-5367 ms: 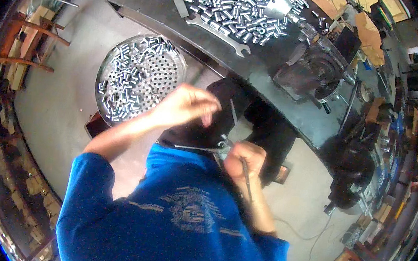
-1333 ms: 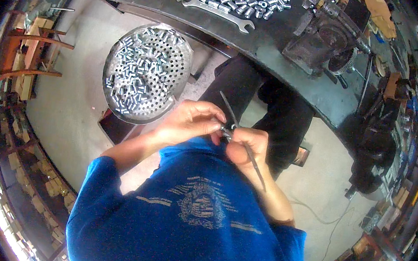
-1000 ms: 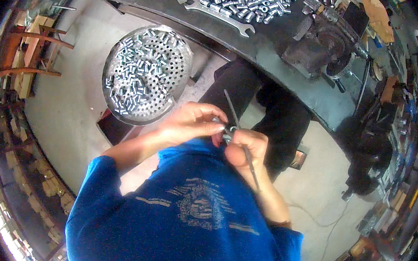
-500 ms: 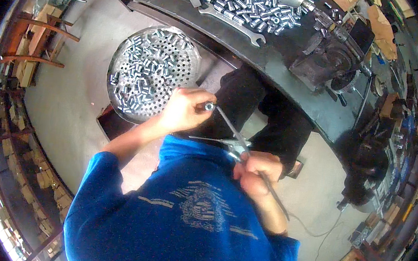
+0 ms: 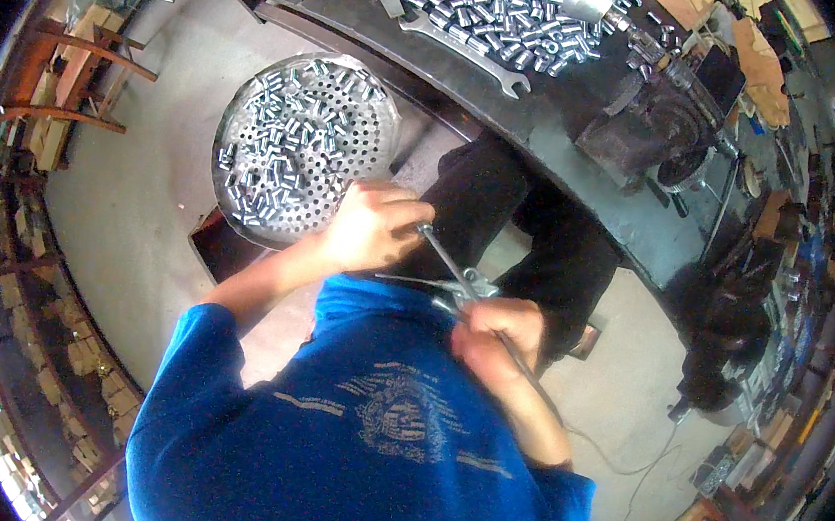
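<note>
My left hand (image 5: 372, 228) is closed around a small shiny metal sleeve, mostly hidden by the fingers now. In my right hand (image 5: 499, 337) is a long thin metal rod (image 5: 450, 259), file-like in shape, which slants from upper left to lower right. Its upper end meets the sleeve at my left fingertips; whether it sits inside the bore I cannot tell. Beside my right hand, close to my lap, is a silver metal piece with a thin pointed arm (image 5: 416, 280), its kind unclear. Left of my knees stands a round perforated metal tray (image 5: 364, 135) holding many loose metal sleeves (image 5: 294, 133).
A dark workbench (image 5: 541, 122) runs across the front, carrying a heap of metal sleeves (image 5: 502, 12), an open-ended wrench (image 5: 468, 49) and a dark machine (image 5: 656, 128) with a chuck. Wooden-armed furniture (image 5: 83, 78) is at far left. A thin cable (image 5: 619, 469) lies on the floor at right.
The rod and my right hand have shifted up and left, bringing the rod's end to the sleeve. My left hand has turned slightly, so the sleeve's round open end no longer shows.
</note>
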### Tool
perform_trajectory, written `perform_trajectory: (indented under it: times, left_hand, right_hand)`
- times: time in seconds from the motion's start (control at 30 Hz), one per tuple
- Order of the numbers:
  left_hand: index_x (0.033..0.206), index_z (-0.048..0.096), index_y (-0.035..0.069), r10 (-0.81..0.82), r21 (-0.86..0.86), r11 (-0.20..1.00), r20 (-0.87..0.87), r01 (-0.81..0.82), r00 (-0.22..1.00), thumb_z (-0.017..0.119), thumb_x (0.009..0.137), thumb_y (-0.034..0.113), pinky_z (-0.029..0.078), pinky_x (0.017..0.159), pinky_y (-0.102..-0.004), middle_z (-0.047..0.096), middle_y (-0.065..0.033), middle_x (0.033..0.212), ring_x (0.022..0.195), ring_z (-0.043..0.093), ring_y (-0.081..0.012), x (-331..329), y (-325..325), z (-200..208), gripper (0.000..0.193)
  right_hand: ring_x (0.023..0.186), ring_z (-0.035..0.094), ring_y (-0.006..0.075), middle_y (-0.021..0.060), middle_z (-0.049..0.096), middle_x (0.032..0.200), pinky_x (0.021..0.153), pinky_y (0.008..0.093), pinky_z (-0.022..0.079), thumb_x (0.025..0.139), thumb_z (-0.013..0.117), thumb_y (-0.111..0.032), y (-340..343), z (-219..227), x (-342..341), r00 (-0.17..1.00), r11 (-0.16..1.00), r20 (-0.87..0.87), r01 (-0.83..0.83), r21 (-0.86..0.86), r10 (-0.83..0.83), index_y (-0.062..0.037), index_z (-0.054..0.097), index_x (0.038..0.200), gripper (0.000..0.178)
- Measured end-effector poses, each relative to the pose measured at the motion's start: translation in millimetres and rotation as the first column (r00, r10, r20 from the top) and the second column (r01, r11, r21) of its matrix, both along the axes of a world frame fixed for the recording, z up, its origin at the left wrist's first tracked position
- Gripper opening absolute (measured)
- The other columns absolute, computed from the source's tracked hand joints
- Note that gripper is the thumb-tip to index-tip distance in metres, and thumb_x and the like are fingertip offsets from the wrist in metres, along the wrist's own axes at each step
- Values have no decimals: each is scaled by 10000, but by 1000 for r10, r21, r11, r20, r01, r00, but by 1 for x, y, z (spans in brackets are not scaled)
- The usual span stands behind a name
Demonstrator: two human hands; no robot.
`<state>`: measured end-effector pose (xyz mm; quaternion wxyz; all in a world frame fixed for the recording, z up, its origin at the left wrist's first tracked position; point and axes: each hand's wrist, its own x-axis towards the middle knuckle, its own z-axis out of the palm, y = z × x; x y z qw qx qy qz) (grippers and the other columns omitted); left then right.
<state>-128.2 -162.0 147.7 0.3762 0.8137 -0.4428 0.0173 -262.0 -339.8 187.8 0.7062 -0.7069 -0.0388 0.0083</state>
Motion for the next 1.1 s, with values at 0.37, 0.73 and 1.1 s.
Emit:
perform_trajectory:
  times: [0.37, 0.73, 1.1]
  left_hand:
    - [782, 618, 71, 6, 16, 1000, -67, -5, 998, 644, 582, 59, 435, 487, -339, 535, -75, 604, 531, 557, -227, 14, -11, -17, 202]
    - [1178, 494, -9, 151, -264, 947, -141, -185, 978, 592, 825, 141, 465, 558, -238, 615, -56, 728, 578, 564, -98, 208, -92, 83, 396]
    - [1087, 560, -28, -269, -273, 961, -864, 54, 426, 517, 889, 84, 499, 646, -258, 638, -95, 769, 694, 617, -129, 5, -21, 30, 231]
  right_hand:
    - [422, 349, 90, 29, 355, 461, 401, 281, 248, 613, 539, -26, -6, -16, 15, 993, 999, -116, 9, -48, -15, -28, 357, 497, 216]
    - [427, 467, 103, 19, 425, 476, 403, 240, 338, 627, 524, 103, -19, -13, 3, 969, 969, -18, 246, 22, -246, -49, 335, 480, 284]
    - [417, 347, 183, 40, 297, 480, 406, 301, 239, 774, 555, -563, -20, -22, 25, 965, 935, 245, 171, -311, -94, -65, 341, 514, 601]
